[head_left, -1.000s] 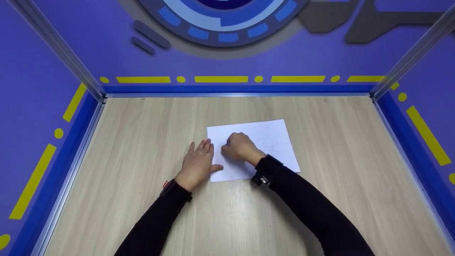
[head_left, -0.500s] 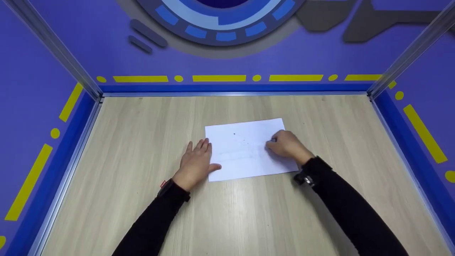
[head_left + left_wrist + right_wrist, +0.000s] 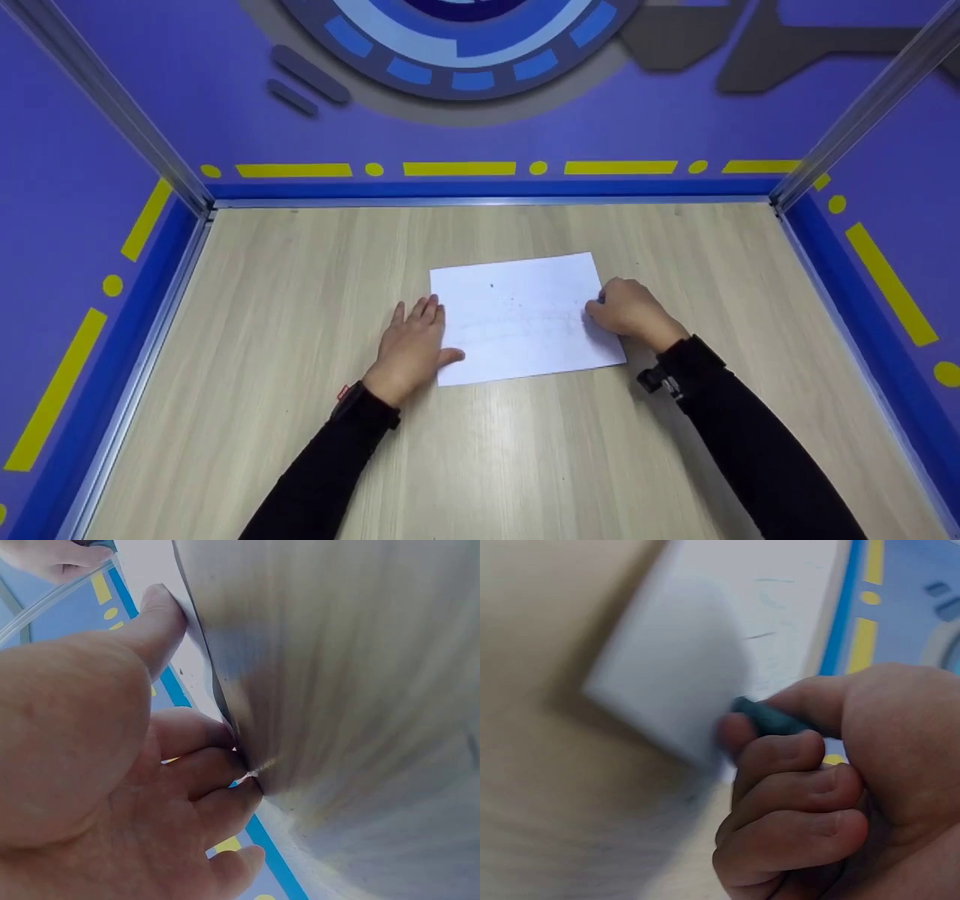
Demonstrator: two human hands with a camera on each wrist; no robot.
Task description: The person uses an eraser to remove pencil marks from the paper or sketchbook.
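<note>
A white sheet of paper [image 3: 525,345] lies on the wooden table, with faint smudged lines and several small dark specks on it. My left hand [image 3: 409,345] rests flat at its left edge, fingers spread. In the left wrist view the thumb [image 3: 159,619] lies over the paper, and the edge bows up slightly beside the fingers. At the sheet's right edge, my right hand [image 3: 634,309] pinches a small dark teal eraser [image 3: 776,718] between thumb and index finger, the other fingers curled in. Part of the eraser is hidden by the fingers.
The wooden table [image 3: 300,262] spreads around the sheet. Blue-purple panels with yellow dashes [image 3: 459,169] stand behind it and on both sides, joined by metal rails [image 3: 495,201]. Cameras are strapped at both black-sleeved wrists, one showing at the right wrist [image 3: 664,381].
My right hand with the eraser has moved from the left part of the paper to its right edge. Specks and faint lines it covered now show. My left hand has stayed in place.
</note>
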